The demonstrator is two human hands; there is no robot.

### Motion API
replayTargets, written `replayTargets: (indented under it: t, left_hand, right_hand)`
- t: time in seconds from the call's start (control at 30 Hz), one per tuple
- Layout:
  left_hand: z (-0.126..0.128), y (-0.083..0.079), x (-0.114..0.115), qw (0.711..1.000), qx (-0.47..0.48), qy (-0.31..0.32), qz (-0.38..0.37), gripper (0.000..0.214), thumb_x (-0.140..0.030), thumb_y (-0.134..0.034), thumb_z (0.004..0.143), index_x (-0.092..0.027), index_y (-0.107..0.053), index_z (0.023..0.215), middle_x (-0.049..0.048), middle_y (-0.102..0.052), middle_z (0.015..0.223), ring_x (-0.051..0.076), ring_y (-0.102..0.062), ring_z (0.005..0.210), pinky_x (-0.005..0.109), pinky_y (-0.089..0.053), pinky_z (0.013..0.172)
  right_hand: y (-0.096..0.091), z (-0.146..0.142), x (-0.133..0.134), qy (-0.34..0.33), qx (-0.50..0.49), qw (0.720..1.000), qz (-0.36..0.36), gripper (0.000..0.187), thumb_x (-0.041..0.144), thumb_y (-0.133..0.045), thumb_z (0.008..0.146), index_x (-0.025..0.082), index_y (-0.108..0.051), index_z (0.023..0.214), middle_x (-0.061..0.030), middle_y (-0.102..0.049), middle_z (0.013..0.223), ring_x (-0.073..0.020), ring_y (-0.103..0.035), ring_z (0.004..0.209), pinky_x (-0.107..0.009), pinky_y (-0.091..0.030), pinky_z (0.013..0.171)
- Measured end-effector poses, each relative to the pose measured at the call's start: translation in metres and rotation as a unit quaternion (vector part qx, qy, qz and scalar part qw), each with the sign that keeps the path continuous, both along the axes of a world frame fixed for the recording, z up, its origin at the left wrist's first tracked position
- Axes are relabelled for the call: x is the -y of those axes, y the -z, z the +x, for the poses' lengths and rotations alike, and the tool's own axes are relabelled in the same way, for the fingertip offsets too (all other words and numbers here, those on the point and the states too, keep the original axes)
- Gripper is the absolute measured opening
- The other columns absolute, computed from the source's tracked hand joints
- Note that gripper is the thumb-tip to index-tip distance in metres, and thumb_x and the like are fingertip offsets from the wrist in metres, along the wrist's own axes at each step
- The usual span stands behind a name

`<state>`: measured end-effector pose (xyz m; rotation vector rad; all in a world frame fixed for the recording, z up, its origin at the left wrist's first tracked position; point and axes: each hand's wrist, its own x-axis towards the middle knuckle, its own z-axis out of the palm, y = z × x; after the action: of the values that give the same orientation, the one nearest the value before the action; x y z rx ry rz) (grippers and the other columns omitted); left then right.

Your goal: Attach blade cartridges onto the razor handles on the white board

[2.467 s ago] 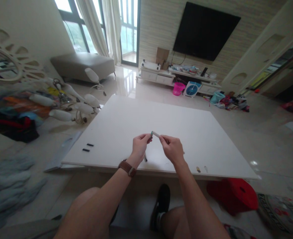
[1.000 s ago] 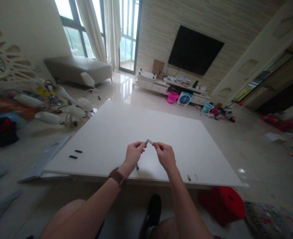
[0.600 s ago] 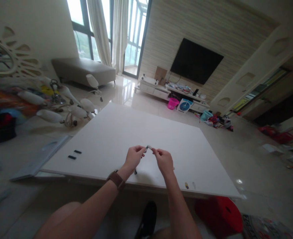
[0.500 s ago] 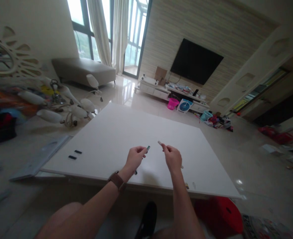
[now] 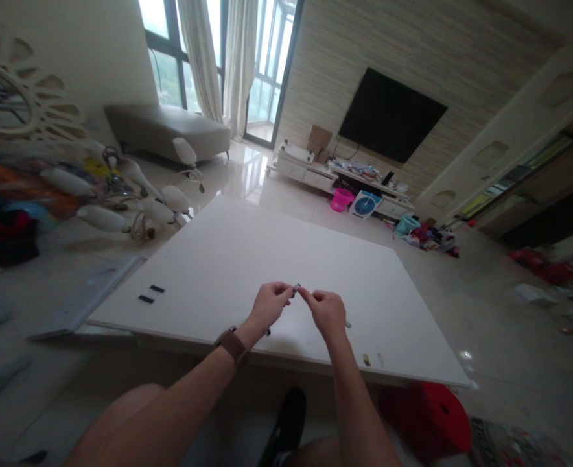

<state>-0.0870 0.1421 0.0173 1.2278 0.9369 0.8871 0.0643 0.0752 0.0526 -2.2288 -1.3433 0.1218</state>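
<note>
Over the white board [image 5: 209, 259], my left hand [image 5: 268, 306] pinches a small dark piece [image 5: 294, 293] between thumb and fingers. My right hand [image 5: 329, 314] is closed in a pinch on a small whitish piece [image 5: 297, 287], and the two fingertips meet so that the pieces touch or overlap. Their exact kind is too small to make out. Another dark bit [image 5: 268, 332] shows just below my left wrist. Beside my right hand a pale bit [image 5: 348, 324] shows. Near the front edge lie a small yellow-and-dark item [image 5: 367, 359] and a clear one [image 5: 380, 359].
Two short black strips [image 5: 146, 299] lie at the board's left side. A lamp with several white shades [image 5: 102, 218] stands on the floor at left. A red roll [image 5: 437, 421] sits by the front right corner. A TV cabinet [image 5: 310, 175] lines the far wall.
My right hand has moved left, bringing the whitish piece from apart to against the dark piece in my left hand. The view has shifted slightly.
</note>
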Motion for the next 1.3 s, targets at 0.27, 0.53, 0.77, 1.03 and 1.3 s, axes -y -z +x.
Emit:
replayTargets:
  t: [0.27, 0.53, 0.77, 1.03, 1.3]
  left_hand:
    - [0.0003, 0.0009, 0.0012, 1.000, -0.006, 0.005, 0.003, 0.023, -0.036, -0.065, 0.076, -0.014, -0.073, 0.073, 0.0064, -0.070, 0.071, 0.014, -0.057, 0.059, 0.027, -0.044, 0.059]
    - [0.0016, 0.0022, 0.0003, 1.000, 0.004, 0.005, 0.005, 0.024, -0.037, -0.066, 0.075, -0.014, -0.074, 0.075, 0.0070, -0.071, 0.072, 0.014, -0.058, 0.059, 0.027, -0.045, 0.059]
    - [0.0008, -0.0001, 0.0011, 1.000, 0.010, -0.007, 0.003, 0.025, -0.037, -0.065, 0.077, -0.014, -0.074, 0.074, 0.0065, -0.071, 0.072, 0.013, -0.057, 0.058, 0.026, -0.044, 0.057]
    - [-0.0006, -0.0013, 0.0010, 1.000, 0.011, -0.004, -0.006, 0.025, -0.038, -0.067, 0.077, -0.014, -0.074, 0.076, 0.0075, -0.072, 0.075, 0.013, -0.057, 0.060, 0.025, -0.044, 0.059]
    - [-0.0006, -0.0033, 0.0013, 1.000, 0.017, -0.008, -0.016, 0.026, -0.039, -0.068, 0.077, -0.014, -0.074, 0.077, 0.0077, -0.072, 0.076, 0.013, -0.057, 0.060, 0.026, -0.046, 0.060]
  right_hand:
    - [-0.0015, -0.0031, -0.0009, -0.003, -0.036, 0.999, -0.011, 0.070, 0.081, -0.048, 0.079, 0.019, -0.049, 0.045, 0.0020, -0.039, 0.045, -0.0116, -0.033, 0.049, -0.028, -0.021, 0.050]
    - [0.0006, -0.0048, -0.0010, -0.035, -0.062, 0.997, 0.000, 0.070, 0.078, -0.047, 0.082, 0.019, -0.047, 0.045, 0.0022, -0.038, 0.045, -0.0112, -0.033, 0.049, -0.026, -0.022, 0.049]
    - [0.0009, -0.0008, 0.0027, 0.014, -0.033, 0.998, 0.044, 0.069, 0.078, -0.047, 0.082, 0.019, -0.044, 0.045, 0.0025, -0.036, 0.047, -0.0108, -0.031, 0.050, -0.026, -0.022, 0.049]
    - [-0.0027, -0.0032, 0.0020, 0.050, -0.032, 0.997, 0.046, 0.069, 0.078, -0.047, 0.082, 0.019, -0.045, 0.047, 0.0025, -0.036, 0.048, -0.0113, -0.030, 0.051, -0.027, -0.021, 0.051]
    - [-0.0015, -0.0069, 0.0022, 0.059, -0.006, 0.998, 0.024, 0.070, 0.079, -0.043, 0.084, 0.019, -0.047, 0.047, 0.0003, -0.045, 0.049, -0.0125, -0.034, 0.053, -0.028, -0.021, 0.052]
